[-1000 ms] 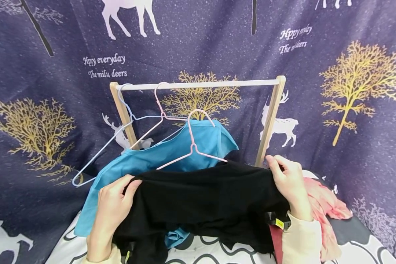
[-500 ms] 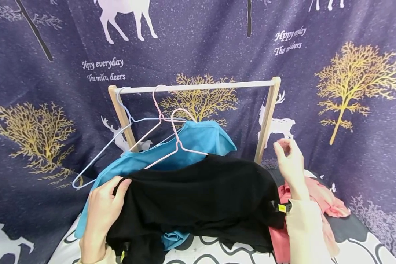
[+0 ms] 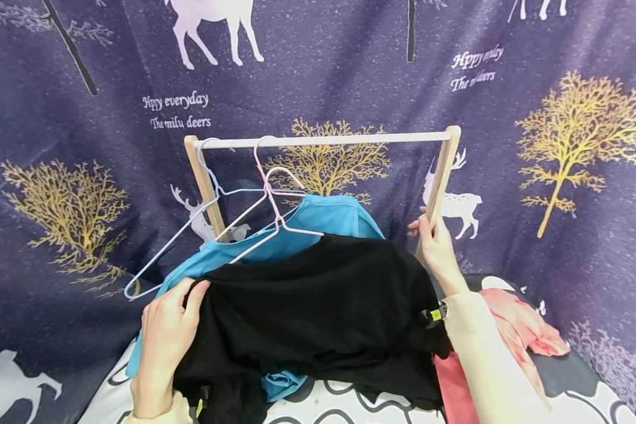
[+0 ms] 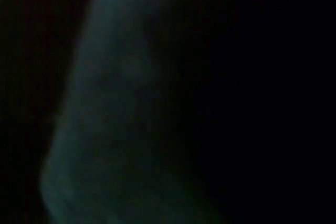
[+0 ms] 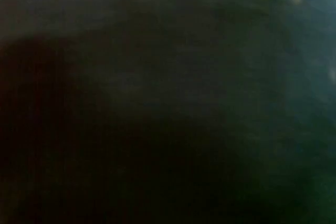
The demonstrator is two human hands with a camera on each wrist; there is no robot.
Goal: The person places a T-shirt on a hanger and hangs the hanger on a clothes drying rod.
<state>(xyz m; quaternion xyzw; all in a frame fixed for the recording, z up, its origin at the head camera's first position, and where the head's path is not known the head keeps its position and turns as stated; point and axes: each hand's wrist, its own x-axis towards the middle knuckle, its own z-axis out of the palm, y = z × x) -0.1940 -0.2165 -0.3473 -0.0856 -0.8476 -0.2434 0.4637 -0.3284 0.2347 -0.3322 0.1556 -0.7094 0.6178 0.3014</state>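
My left hand (image 3: 166, 338) pinches the upper left edge of a black garment (image 3: 318, 306), thumb in front. A pink hanger (image 3: 278, 221) rises from the garment's top, its shoulders running down into the cloth and its hook apart from the rail. My right hand (image 3: 437, 247) grips the right wooden post (image 3: 444, 168) of a small clothes rack, with thumb in front and fingertips showing on the post's left side. The garment drapes over my right wrist area. Both wrist views are too dark and blurred to make out the hands' work.
On the white rail (image 3: 350, 139) hang a blue hanger (image 3: 172, 235) and another pink hanger (image 3: 258, 159) at the left. A blue garment (image 3: 334, 212) hangs behind the black one. Pink clothing (image 3: 524, 318) lies at the right on the patterned cloth (image 3: 588, 406).
My right hand has let go of the black garment's right edge, lifted away, then moved left to the rack's post. The pink hanger has shifted left; my left hand still holds the cloth.
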